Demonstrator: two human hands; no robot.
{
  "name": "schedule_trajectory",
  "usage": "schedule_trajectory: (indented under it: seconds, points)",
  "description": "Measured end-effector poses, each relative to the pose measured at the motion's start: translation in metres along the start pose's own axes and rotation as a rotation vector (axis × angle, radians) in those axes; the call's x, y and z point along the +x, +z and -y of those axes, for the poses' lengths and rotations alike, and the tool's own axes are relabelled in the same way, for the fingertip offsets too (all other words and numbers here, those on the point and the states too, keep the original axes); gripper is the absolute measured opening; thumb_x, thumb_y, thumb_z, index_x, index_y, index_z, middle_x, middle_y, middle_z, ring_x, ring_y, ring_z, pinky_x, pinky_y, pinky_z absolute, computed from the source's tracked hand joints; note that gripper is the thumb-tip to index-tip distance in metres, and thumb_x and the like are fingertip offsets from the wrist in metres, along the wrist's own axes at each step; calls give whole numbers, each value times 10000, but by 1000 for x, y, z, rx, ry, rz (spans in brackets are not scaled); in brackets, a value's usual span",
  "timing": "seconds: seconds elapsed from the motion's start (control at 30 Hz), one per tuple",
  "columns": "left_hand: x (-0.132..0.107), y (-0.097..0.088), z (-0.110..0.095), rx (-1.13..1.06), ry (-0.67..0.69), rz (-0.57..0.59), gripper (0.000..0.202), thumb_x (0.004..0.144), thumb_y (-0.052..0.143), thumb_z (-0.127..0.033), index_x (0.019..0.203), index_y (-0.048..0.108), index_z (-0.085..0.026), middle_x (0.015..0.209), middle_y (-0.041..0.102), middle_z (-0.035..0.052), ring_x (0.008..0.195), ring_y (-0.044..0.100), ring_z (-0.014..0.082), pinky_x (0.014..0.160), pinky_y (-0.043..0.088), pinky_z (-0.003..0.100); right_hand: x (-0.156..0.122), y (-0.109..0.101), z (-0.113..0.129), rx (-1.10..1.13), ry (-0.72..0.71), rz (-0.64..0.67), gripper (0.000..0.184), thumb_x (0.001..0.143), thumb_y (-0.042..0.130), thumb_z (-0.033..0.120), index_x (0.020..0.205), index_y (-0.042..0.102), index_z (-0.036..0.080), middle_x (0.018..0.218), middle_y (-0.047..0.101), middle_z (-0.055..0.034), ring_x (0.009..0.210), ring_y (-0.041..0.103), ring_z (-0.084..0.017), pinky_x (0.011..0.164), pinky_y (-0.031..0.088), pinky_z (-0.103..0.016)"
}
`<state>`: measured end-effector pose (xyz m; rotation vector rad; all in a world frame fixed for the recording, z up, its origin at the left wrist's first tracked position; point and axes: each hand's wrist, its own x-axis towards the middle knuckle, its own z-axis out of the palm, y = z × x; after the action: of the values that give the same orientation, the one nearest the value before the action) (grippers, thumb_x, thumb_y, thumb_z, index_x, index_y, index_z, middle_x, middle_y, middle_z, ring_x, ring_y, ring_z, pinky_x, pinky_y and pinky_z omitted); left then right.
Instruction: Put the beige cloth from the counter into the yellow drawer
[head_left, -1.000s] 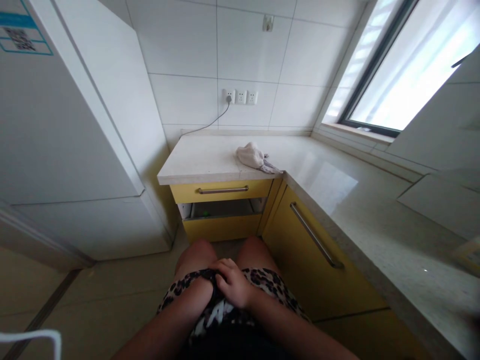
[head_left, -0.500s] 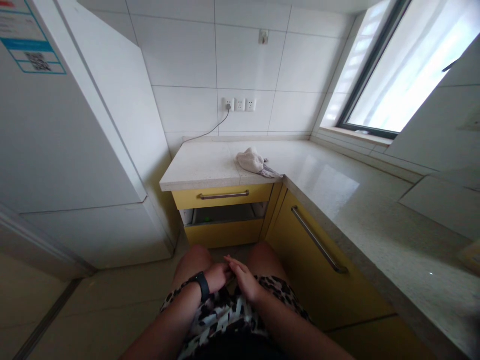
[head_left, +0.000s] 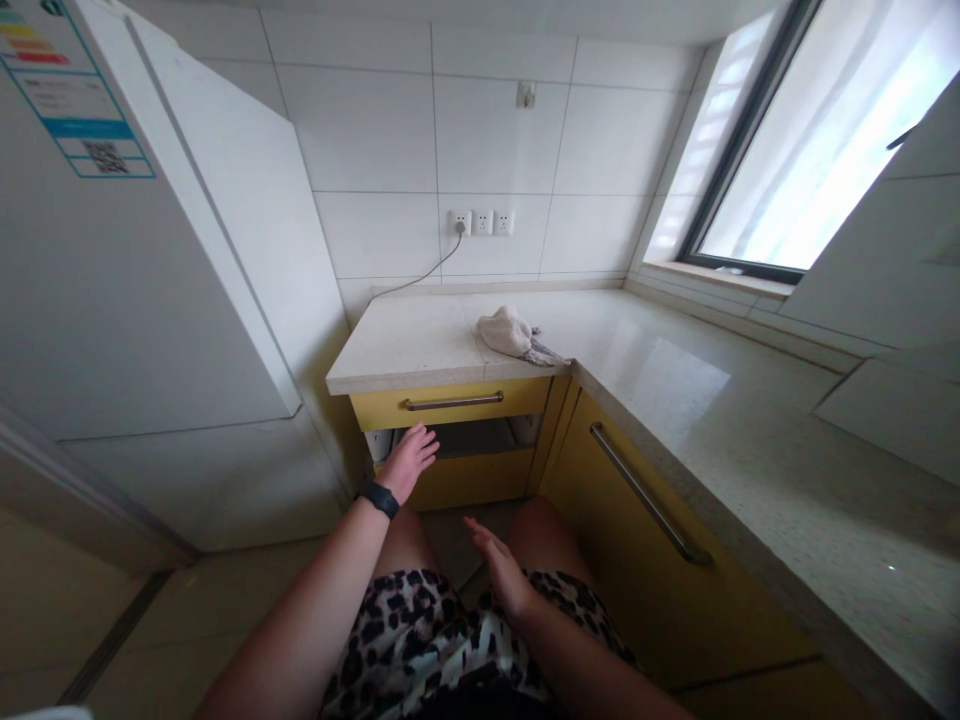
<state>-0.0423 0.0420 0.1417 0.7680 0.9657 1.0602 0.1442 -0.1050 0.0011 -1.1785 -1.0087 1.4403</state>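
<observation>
Yellow drawer (head_left: 457,478) nears open, empty left hand (head_left: 409,461).

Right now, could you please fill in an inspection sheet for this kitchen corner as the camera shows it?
Surface: pale stone countertop in an L shape, glossy on the right run.
Things in hand: left hand open, reaching toward the lower drawer, which stands partly open; upper drawer shut.
Clutter: one crumpled cloth on the countertop near the inner corner.
Hands: left open, with a black wristband; right hand open above the lap, holding nothing.
Cables: one grey cable plugged into the wall sockets, running left behind the counter.
Surroundings: white fridge on the left, window on the right, tiled wall, yellow cabinet door.
</observation>
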Motion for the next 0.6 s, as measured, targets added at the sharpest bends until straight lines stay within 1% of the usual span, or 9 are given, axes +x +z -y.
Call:
schedule_trajectory:
  seconds: [0.07, 0.1, 0.2, 0.27, 0.33, 0.4, 0.47, 0.53, 0.6]
  points:
    - [16, 2, -13, -143, -38, -62, 603, 1061, 498, -437, 1589, 387, -169, 1561, 498, 161, 1327, 582, 273, 1152, 435, 414, -1, 0, 1, 3, -2, -4, 986, 753, 673, 844, 1452, 660, 149, 1610, 436, -154, 1582, 305, -288, 1306, 153, -394]
    - [24, 2, -19, -205, -40, -76, 613, 1045, 525, -457, 1572, 401, -171, 1550, 505, 166, 1334, 577, 275, 1142, 444, 417, -1, -1, 1, 5, -3, -7, 970, 760, 678, 827, 1450, 661, 145, 1608, 438, -157, 1582, 306, -288, 1305, 156, -395]
    - [44, 5, -34, -359, 17, -77, 456, 1032, 541, -429, 1403, 555, -165, 1495, 570, 123, 1339, 575, 251, 1160, 432, 422, -3, -3, 4, 9, -3, -10, 895, 792, 679, 756, 1447, 664, 146, 1603, 442, -158, 1580, 311, -282, 1303, 158, -398]
    - [54, 6, -44, -402, 65, -79, 365, 1035, 525, -391, 1307, 602, -161, 1466, 602, 97, 1326, 584, 237, 1177, 413, 424, -4, -3, 5, 11, 1, -9, 840, 804, 677, 708, 1435, 676, 153, 1605, 436, -157, 1579, 314, -282, 1304, 146, -401]
    - [62, 7, -50, -379, 104, -94, 349, 1038, 507, -399, 1279, 608, -169, 1452, 611, 85, 1304, 597, 225, 1169, 416, 413, -5, -2, 5, 13, 8, -11, 797, 801, 681, 667, 1411, 695, 155, 1607, 427, -163, 1580, 310, -288, 1304, 135, -406]
    - [73, 5, -52, -292, 106, -154, 333, 1047, 478, -420, 1225, 618, -176, 1409, 626, 81, 1300, 593, 222, 1169, 402, 395, -5, 0, 5, 17, 17, -15, 777, 786, 687, 634, 1392, 708, 150, 1610, 414, -177, 1582, 301, -296, 1302, 128, -411]
    - [86, 0, -48, -166, 34, -268, 300, 1046, 484, -405, 1117, 631, -153, 1324, 631, 115, 1353, 535, 260, 1208, 324, 404, -5, 2, 5, 22, 25, -20, 779, 762, 696, 604, 1388, 711, 142, 1615, 400, -191, 1585, 291, -301, 1300, 128, -413]
    - [99, -5, -43, -83, -65, -370, 285, 1019, 545, -397, 1008, 625, -124, 1209, 602, 153, 1385, 455, 316, 1230, 238, 436, -6, 3, 7, 25, 32, -28, 774, 744, 703, 572, 1385, 713, 140, 1624, 385, -195, 1587, 287, -304, 1298, 132, -411]
    - [109, -8, -40, -85, -77, -422, 275, 1003, 576, -406, 1003, 611, -134, 1108, 563, 124, 1289, 473, 280, 1208, 243, 416, -7, 3, 9, 28, 35, -33, 747, 746, 698, 545, 1379, 719, 149, 1632, 383, -184, 1584, 295, -302, 1297, 140, -404]
